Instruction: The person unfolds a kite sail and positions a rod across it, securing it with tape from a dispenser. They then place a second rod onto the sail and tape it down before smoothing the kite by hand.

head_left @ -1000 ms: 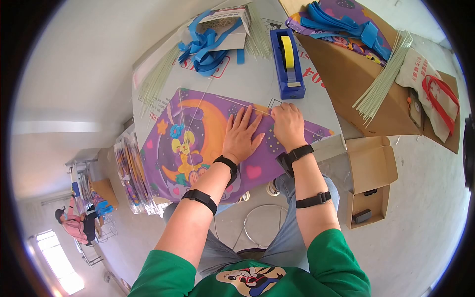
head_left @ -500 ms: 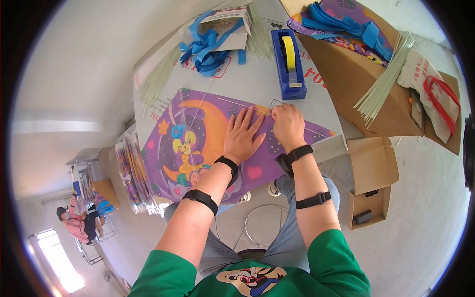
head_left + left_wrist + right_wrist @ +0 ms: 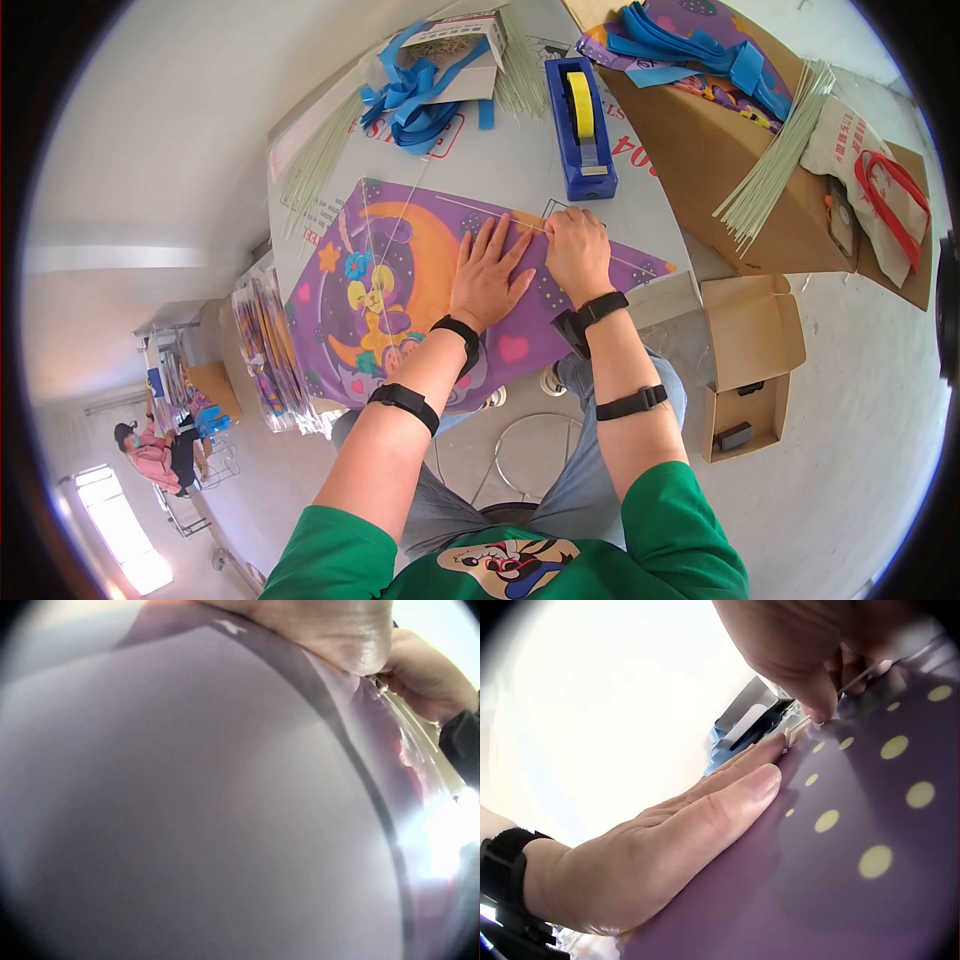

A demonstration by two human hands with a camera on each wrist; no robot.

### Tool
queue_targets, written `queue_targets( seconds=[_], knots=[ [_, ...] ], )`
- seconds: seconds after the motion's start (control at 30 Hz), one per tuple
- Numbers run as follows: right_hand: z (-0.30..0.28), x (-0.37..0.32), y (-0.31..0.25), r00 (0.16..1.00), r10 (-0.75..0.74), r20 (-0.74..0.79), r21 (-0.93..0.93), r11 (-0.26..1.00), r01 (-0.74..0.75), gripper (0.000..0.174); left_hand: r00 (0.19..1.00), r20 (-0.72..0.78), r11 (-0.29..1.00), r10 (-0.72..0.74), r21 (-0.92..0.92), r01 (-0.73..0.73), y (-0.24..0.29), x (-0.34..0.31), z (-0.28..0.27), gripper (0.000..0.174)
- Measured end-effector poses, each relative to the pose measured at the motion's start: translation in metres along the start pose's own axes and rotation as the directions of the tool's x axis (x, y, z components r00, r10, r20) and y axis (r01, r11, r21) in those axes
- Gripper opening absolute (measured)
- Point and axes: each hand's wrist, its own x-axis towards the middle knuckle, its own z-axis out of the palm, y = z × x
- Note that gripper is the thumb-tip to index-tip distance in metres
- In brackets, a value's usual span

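Observation:
A purple printed sheet [image 3: 510, 349] with a moon and stars lies on the table, a thin pale rod [image 3: 625, 262] along its upper right edge. The left hand [image 3: 487, 283] rests flat on the sheet with fingers spread, fingertips near that edge. Just right of it, the right hand [image 3: 580, 254] has curled fingers at the edge. In the right wrist view, thumb and fingers of the right hand [image 3: 810, 660] pinch the rod [image 3: 861, 677], beside the flat left hand [image 3: 675, 847]. The left wrist view shows mostly blurred sheet [image 3: 202, 780].
A blue tape dispenser [image 3: 587, 165] stands behind the hands. Blue ribbons [image 3: 425, 125] hang from a white box [image 3: 478, 78] at the back left. Thin rods [image 3: 775, 160] and a cloth bag [image 3: 850, 145] lie on a carton [image 3: 690, 150] at right. An open small box [image 3: 755, 330] lies lower right.
The right hand has shifted slightly left along the sheet's edge and turned a little. The left hand has stayed in place.

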Motion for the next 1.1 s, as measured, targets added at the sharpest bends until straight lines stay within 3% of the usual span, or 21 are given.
queue_targets(
  seconds=[1.1],
  knots=[
    [0.0009,0.0015,-0.0029,0.999,0.033,0.003,0.034,0.999,-0.033,0.006,0.999,0.036,1.000,-0.010,0.004,0.010,0.0004,0.0002,-0.0010,0.057]
  ],
)
